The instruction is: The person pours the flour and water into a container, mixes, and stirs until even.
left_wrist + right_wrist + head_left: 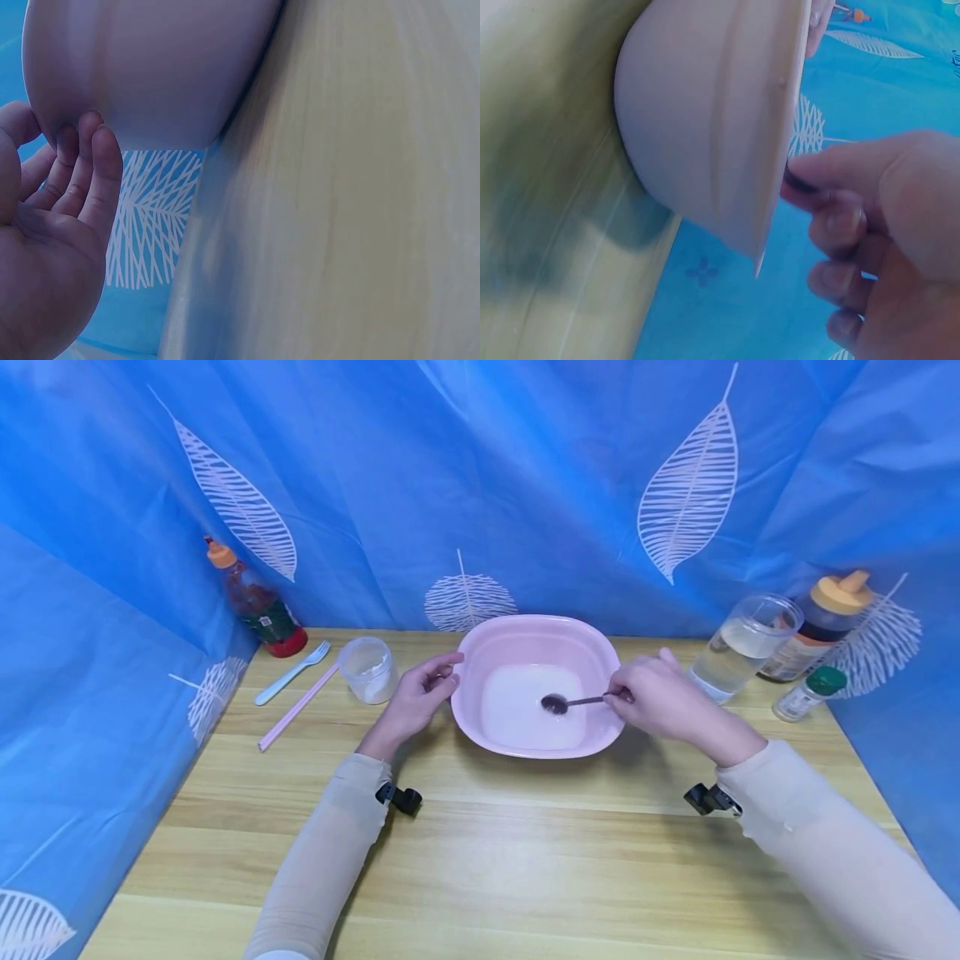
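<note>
A pink plastic basin [538,625] stands on the table, its bottom covered with something white [513,706]. My left hand [412,697] holds the basin's left rim; the left wrist view has the thumb at the lip and the fingers [106,161] under it. In my right hand [660,697], thumb and forefinger pinch the handle of a dark spoon [555,703] at the right rim. The spoon's bowl is low inside the basin, over the white contents. From the right wrist view, the basin wall [697,112] hides most of the spoon.
Left of the basin are a clear tub [367,668] with white contents, a pink straw [298,708], a light-blue fork [292,674] and a red sauce bottle [262,602]. A cup of clear liquid [731,656], a dark sauce bottle [817,627] and a green-capped jar [806,695] stand right.
</note>
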